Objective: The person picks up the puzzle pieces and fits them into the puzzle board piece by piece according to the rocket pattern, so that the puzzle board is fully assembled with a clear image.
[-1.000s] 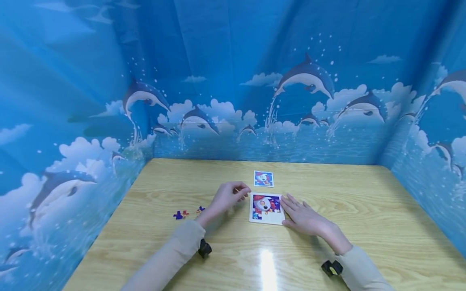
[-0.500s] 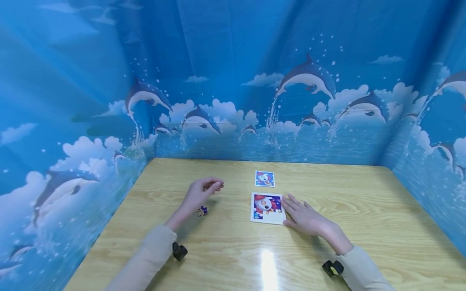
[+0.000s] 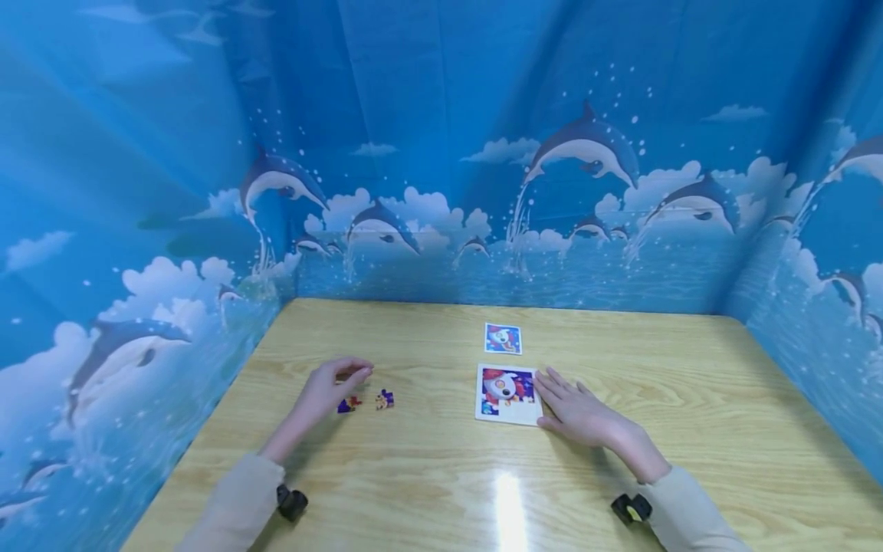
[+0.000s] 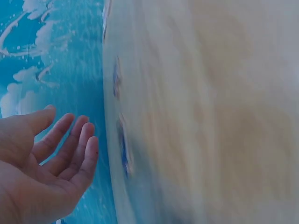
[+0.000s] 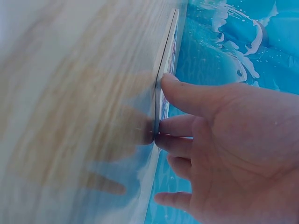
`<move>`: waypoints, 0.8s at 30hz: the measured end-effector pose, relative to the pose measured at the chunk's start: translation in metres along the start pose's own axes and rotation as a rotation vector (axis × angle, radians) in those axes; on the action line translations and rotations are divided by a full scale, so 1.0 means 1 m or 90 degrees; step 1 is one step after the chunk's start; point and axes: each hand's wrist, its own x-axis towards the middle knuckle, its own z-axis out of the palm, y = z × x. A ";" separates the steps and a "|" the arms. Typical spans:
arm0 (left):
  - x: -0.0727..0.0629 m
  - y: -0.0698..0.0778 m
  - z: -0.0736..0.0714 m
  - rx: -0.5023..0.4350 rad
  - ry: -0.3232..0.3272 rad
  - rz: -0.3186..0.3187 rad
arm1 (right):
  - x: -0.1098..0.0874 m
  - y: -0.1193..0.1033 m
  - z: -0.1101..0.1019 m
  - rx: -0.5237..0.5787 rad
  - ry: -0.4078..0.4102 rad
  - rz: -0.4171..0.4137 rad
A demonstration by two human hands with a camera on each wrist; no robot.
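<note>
Hovering at the left of the table is my left hand (image 3: 324,389), its fingers loosely bent and holding nothing, as the left wrist view confirms. It hangs close over a purple-and-orange jigsaw piece (image 3: 350,404), which it partly overlaps in the head view. A second jigsaw piece (image 3: 384,399), purple and yellow, lies just to the right. In the middle, a white-framed puzzle board (image 3: 519,415) carries a partly assembled cartoon picture, with bare white at its lower right. My right hand (image 3: 578,410) rests fairly flat at the board's right edge, thumb and fingertips touching it.
Behind the board lies a small square picture card (image 3: 503,338) with a similar picture. The wood-grain table (image 3: 414,475) is bounded at the back and sides by a blue dolphin curtain (image 3: 428,153). Each wrist wears a black camera (image 3: 292,503).
My left hand has moved left and a little toward me, from beside the board to the loose jigsaw pieces. My right hand stays at the board's edge.
</note>
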 end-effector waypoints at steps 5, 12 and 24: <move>-0.012 -0.013 -0.013 0.033 -0.010 -0.033 | 0.001 0.001 0.001 0.001 0.000 -0.001; -0.024 -0.018 -0.021 0.059 -0.029 -0.059 | 0.000 0.001 0.001 0.001 -0.001 -0.001; -0.023 -0.016 -0.023 0.097 -0.047 -0.067 | 0.000 0.001 0.001 -0.001 0.000 -0.004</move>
